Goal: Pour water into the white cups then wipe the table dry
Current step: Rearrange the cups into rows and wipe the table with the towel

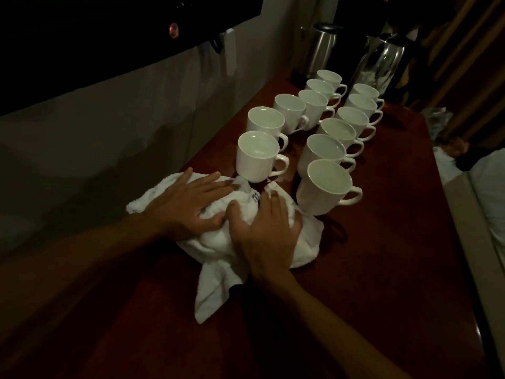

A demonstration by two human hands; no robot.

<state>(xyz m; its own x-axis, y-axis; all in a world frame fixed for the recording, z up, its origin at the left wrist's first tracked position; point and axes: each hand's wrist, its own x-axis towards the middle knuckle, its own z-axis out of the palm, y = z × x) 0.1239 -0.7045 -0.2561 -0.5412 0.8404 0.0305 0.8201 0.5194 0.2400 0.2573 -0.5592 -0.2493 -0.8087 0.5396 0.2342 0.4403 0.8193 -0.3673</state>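
We cannot see the reddish-brown wooden table [382, 242] beneath the crumpled white terry towel [218, 239], nor the cloth under the flattened fingers [218, 184]. Beyond the fingertips, two steel jugs [322, 47] dissolve into gloom. Both forearms run off the frame's lower edge.

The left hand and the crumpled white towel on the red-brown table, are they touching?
Touching. The head view shows the left hand lying flat, palm down, on the crumpled white towel, its fingers spread over the cloth with no gap visible.
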